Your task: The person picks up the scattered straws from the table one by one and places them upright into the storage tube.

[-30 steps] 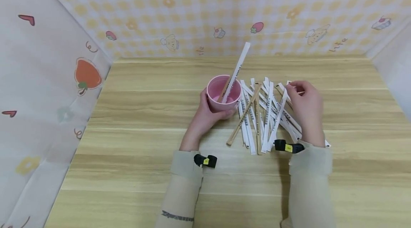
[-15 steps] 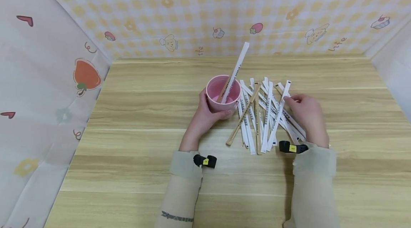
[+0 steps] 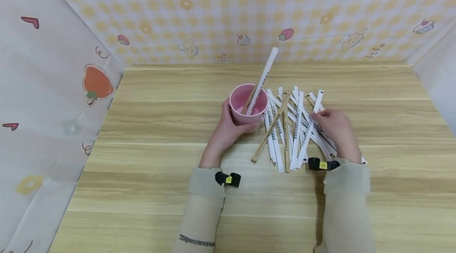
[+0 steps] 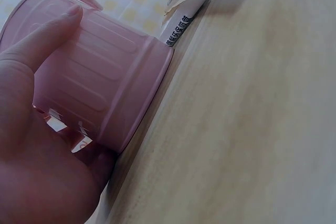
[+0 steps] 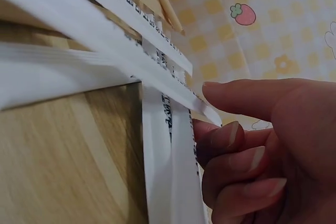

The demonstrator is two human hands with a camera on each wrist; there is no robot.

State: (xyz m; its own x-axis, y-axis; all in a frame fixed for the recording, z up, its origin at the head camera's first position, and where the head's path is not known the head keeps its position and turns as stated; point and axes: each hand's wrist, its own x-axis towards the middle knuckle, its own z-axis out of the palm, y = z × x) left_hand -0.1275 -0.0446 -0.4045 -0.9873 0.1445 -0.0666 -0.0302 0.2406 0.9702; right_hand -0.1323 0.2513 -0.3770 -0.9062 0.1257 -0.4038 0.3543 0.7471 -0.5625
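Right hand (image 3: 338, 132) pinches a white wrapped straw (image 3: 308, 138) atop the pile (image 3: 297, 126) right of the pink bucket (image 3: 246, 119); left hand (image 3: 228, 128) grips the bucket, probably steadying it; two straws (image 3: 262, 80) lean inside, likely for want of support.

The left arm (image 3: 201, 209) reaches to the pink cup (image 3: 246, 119). The left hand (image 3: 228, 123) hugs it, thumb (image 4: 52, 32) lying across its near side. The right arm (image 3: 347, 205) reaches out right of the cup. The right hand's (image 3: 336, 126) lower fingers (image 5: 239, 162) are bent; whether it pinches is unclear.
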